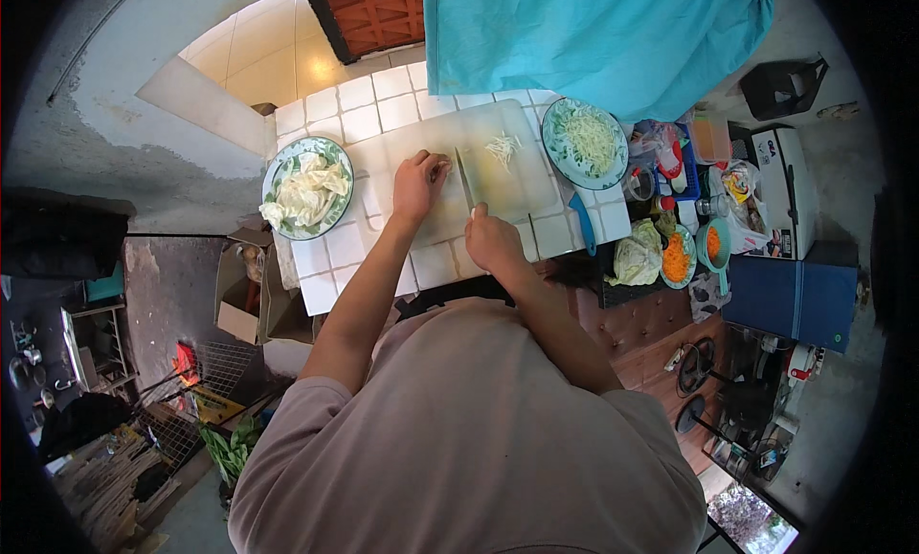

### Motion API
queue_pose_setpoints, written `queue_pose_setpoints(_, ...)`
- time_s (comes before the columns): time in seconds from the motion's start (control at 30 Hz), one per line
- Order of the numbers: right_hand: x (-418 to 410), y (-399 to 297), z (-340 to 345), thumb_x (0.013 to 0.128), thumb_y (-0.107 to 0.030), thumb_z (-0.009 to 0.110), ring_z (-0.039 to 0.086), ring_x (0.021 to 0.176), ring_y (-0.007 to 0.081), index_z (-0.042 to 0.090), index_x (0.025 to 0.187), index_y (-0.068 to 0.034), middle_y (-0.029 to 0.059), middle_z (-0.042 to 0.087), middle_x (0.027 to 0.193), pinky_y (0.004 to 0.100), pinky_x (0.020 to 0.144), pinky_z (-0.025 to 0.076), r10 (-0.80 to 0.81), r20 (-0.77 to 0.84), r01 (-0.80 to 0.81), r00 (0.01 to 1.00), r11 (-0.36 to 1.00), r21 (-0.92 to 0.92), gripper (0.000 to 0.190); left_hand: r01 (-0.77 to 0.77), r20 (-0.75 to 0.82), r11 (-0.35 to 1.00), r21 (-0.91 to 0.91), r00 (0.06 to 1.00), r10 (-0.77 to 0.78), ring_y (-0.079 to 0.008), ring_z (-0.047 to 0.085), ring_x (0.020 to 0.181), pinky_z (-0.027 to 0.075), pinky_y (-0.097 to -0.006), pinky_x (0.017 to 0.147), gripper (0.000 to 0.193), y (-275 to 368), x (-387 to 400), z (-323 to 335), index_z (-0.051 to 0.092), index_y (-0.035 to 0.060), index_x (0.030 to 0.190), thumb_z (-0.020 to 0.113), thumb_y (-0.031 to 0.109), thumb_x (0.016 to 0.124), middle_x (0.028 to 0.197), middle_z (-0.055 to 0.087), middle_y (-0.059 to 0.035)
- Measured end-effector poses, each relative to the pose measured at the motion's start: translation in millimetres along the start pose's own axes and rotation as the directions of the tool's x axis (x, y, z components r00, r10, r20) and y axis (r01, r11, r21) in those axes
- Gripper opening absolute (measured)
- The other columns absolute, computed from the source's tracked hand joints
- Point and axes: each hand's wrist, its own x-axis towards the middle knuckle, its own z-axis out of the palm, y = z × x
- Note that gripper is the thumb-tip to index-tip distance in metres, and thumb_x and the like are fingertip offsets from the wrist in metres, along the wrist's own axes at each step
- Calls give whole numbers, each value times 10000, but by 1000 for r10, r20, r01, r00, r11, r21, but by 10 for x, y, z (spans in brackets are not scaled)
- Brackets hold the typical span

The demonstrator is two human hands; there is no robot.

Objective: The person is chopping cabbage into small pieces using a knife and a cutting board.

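Observation:
A translucent cutting board [431, 134] lies on the white-tiled counter. My right hand [494, 237] is closed around the handle of a kitchen knife [465, 177], whose blade points away from me over the board. Just left of the blade, my left hand [420, 184] has its fingers curled at the board; whether something small is under them is unclear. A small pile of shredded cabbage [503, 150] lies on the board right of the knife. Cabbage leaves fill a green-patterned plate [345, 159] at the left. A similar plate [551, 156] at the right holds shredded cabbage.
A blue-handled tool [585, 224] lies at the counter's right edge. Beyond it are a partly cut cabbage [637, 254], a plate of shredded carrot [675, 258], a green strainer [724, 249] and a blue basket [691, 159]. A turquoise curtain [574, 37] hangs over the counter's far edge.

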Motion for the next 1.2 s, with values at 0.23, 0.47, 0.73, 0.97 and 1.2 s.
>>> queue_pose_setpoints(0.23, 4, -82, -30, 1021, -218, 510, 739, 794, 454, 513, 1082, 58, 298, 718, 818, 544, 750, 585, -40, 13, 40, 999, 999, -22, 283, 49, 14, 999, -7, 999, -49, -245, 674, 701, 534, -381, 725, 94, 61, 12, -28, 782, 104, 982, 770, 149, 900, 864, 705, -76)
queue_pose_setpoints(0.47, 60, -136, -104, 961, -135, 518, 756, 896, 429, 514, 1130, 104, 318, 733, 910, 499, 828, 595, -13, 112, 22, 994, 996, -83, 293, 43, 9, 999, -13, 999, -43, -252, 670, 696, 533, -389, 726, 79, 58, 11, -34, 781, 108, 970, 768, 145, 901, 849, 697, -78)
queue_pose_setpoints(0.73, 321, -94, 123, 996, -136, 482, 751, 848, 443, 478, 1151, 88, 306, 729, 861, 523, 792, 590, -15, 40, 19, 999, 995, -95, 272, 27, 22, 999, -32, 999, -27, -270, 676, 702, 542, -398, 699, 76, 68, 26, -25, 769, 93, 966, 766, 119, 894, 854, 695, -90)
queue_pose_setpoints(0.97, 192, 130, 172, 1054, -254, 501, 737, 813, 459, 480, 1150, 39, 291, 727, 846, 550, 763, 581, -3, -41, 0, 999, 998, -60, 310, 46, 0, 998, -35, 999, -46, -271, 691, 716, 555, -391, 700, 65, 41, -7, -45, 772, 78, 946, 759, 118, 896, 863, 705, -98)
queue_pose_setpoints(1.2, 99, -17, 21, 1049, -245, 510, 752, 823, 434, 484, 1108, 45, 280, 733, 844, 507, 764, 597, -51, -33, 49, 998, 997, -56, 297, 53, -15, 996, -67, 998, -54, -276, 688, 704, 554, -390, 690, 74, 30, 4, 2, 772, 63, 943, 761, 116, 892, 873, 715, -103)
